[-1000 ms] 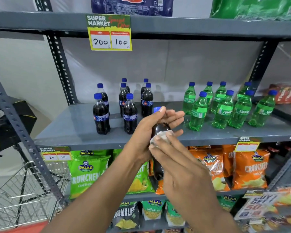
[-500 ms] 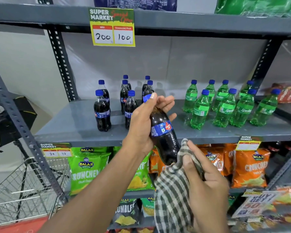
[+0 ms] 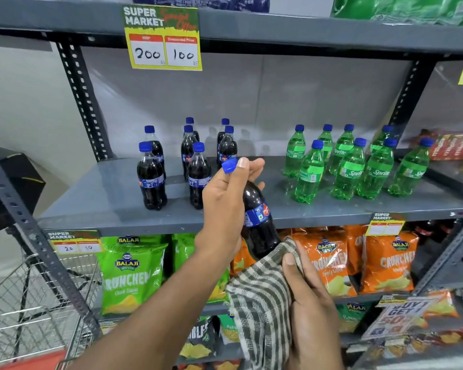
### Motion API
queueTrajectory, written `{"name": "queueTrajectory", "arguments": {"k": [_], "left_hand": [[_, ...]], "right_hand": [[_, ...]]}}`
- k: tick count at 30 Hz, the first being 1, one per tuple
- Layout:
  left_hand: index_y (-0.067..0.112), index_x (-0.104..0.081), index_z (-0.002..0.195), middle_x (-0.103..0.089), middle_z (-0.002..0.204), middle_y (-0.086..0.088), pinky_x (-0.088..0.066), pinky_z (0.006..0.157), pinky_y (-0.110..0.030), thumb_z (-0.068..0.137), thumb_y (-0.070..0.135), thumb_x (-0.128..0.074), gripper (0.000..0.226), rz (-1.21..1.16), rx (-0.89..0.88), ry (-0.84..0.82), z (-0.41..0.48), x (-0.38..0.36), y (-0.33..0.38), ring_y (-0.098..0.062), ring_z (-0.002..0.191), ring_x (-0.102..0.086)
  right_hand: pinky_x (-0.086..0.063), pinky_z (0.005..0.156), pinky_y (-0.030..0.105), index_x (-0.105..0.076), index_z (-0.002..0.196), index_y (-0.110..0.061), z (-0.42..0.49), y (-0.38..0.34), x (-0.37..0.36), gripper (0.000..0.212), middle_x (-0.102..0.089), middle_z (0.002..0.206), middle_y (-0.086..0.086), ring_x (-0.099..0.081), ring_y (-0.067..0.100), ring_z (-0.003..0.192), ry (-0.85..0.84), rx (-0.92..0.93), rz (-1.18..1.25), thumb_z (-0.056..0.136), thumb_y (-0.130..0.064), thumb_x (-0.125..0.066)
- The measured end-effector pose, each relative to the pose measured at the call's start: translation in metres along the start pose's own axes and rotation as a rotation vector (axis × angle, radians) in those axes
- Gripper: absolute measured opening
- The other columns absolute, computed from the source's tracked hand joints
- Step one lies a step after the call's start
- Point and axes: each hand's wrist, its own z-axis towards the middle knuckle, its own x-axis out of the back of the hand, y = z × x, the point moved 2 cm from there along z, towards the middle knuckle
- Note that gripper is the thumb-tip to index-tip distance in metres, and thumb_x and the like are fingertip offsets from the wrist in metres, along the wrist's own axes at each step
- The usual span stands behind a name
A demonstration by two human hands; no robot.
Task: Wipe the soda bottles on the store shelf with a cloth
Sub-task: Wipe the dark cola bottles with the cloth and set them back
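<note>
While the bottle [image 3: 255, 220] is gripped at the neck by the left hand [image 3: 225, 201], tilted cap-up-left, its base is cupped by the cloth [image 3: 262, 297] clutched in the right hand [image 3: 309, 297], directly below.

Left hand [image 3: 225, 206] grips tilted cola bottle [image 3: 257, 222]; right hand [image 3: 310, 303] presses checked cloth [image 3: 262, 297] under it.

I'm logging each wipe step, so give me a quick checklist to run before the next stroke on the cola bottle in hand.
1. Left hand grips the cola bottle by its upper part: ok.
2. Blue cap on the bottle: ok.
3. Right hand holds the checked cloth: ok.
4. Cloth touches the bottle's lower end: ok.
5. Bottle's base wiped clean: cannot tell, the cloth hides it.
6. Free spot on the shelf to set it back: ok.
</note>
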Motion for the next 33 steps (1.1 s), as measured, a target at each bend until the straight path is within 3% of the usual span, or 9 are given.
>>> {"name": "queueTrajectory", "arguments": {"k": [3,6,9,12,14,17,22,28,33], "left_hand": [[0.010,-0.075,0.095,-0.078,0.106,-0.009,-0.056,0.097,-0.046,0.102,0.021,-0.055,0.024,0.009,-0.022,0.028,0.000,0.001,-0.002,-0.024,0.111,-0.071],[0.010,-0.074,0.096,-0.079,0.105,-0.007,-0.057,0.096,-0.045,0.102,0.022,-0.055,0.024,-0.013,-0.046,0.065,0.004,0.003,-0.002,-0.023,0.111,-0.071],[0.009,-0.074,0.093,-0.076,0.113,-0.013,-0.057,0.094,-0.047,0.102,0.025,-0.055,0.026,-0.029,-0.009,0.040,0.006,0.002,-0.004,-0.025,0.111,-0.071],[0.013,-0.075,0.088,-0.076,0.114,-0.015,-0.056,0.096,-0.048,0.095,0.031,-0.059,0.025,-0.007,0.067,-0.049,0.003,-0.001,-0.005,-0.025,0.112,-0.071],[0.014,-0.076,0.088,-0.076,0.114,-0.015,-0.055,0.098,-0.049,0.087,0.037,-0.061,0.027,0.021,0.102,-0.133,0.004,0.001,-0.003,-0.026,0.113,-0.070],[0.011,-0.075,0.093,-0.075,0.115,-0.017,-0.052,0.101,-0.050,0.091,0.034,-0.060,0.028,0.047,0.207,-0.283,0.009,0.003,-0.005,-0.029,0.114,-0.069],[0.005,-0.071,0.108,-0.072,0.121,-0.019,-0.051,0.103,-0.048,0.092,0.036,-0.058,0.038,0.052,0.433,-0.474,0.018,0.002,-0.009,-0.029,0.116,-0.068],[0.008,-0.076,0.100,-0.075,0.114,-0.016,-0.054,0.096,-0.047,0.087,0.037,-0.064,0.034,-0.116,0.474,-0.491,0.041,0.009,-0.010,-0.025,0.107,-0.072],[0.008,-0.070,0.101,-0.075,0.113,-0.016,-0.057,0.094,-0.049,0.098,0.030,-0.057,0.026,0.151,0.301,-0.421,0.070,0.005,-0.003,-0.024,0.105,-0.071]], "right_hand": [[-0.050,0.104,0.043,-0.075,0.110,-0.038,0.000,-0.004,0.004,0.037,-0.078,0.110,-0.007,-0.071,0.018,0.108,-0.006,0.017,-0.023,0.074,-0.030,-0.074],[-0.057,0.086,0.029,-0.073,0.114,-0.040,-0.002,-0.003,0.002,0.035,-0.078,0.100,-0.018,-0.072,0.004,0.095,-0.005,0.102,-0.098,0.082,-0.027,-0.074],[-0.054,0.094,0.030,-0.075,0.106,-0.044,0.000,-0.004,-0.002,0.032,-0.077,0.109,-0.018,-0.070,0.000,0.105,0.025,0.282,-0.119,0.087,-0.018,-0.072],[-0.046,0.089,0.003,-0.072,0.101,-0.051,0.008,-0.013,-0.005,0.037,-0.069,0.116,-0.033,-0.059,-0.014,0.114,-0.034,0.482,-0.294,0.090,-0.016,-0.069],[-0.040,0.086,-0.005,-0.070,0.109,-0.046,0.011,-0.018,-0.008,0.036,-0.064,0.120,-0.039,-0.054,-0.019,0.117,-0.141,0.583,-0.455,0.090,-0.016,-0.067],[-0.037,0.094,-0.003,-0.070,0.120,-0.034,0.014,-0.022,-0.009,0.035,-0.060,0.132,-0.033,-0.049,-0.017,0.125,-0.249,0.811,-0.621,0.091,-0.014,-0.068],[-0.035,0.115,0.021,-0.067,0.127,-0.011,0.026,-0.028,-0.021,0.035,-0.055,0.143,-0.005,-0.044,0.008,0.141,-0.378,1.255,-0.868,0.094,-0.005,-0.056],[-0.034,0.117,0.025,-0.069,0.126,-0.020,0.024,-0.013,-0.015,0.039,-0.057,0.142,-0.010,-0.043,0.010,0.141,-0.571,1.370,-1.044,0.106,-0.020,-0.035],[-0.045,0.109,0.030,-0.070,0.125,-0.023,0.032,-0.002,0.002,0.033,-0.060,0.141,-0.011,-0.049,0.008,0.137,-0.594,1.240,-0.932,0.104,-0.022,-0.044]]}}
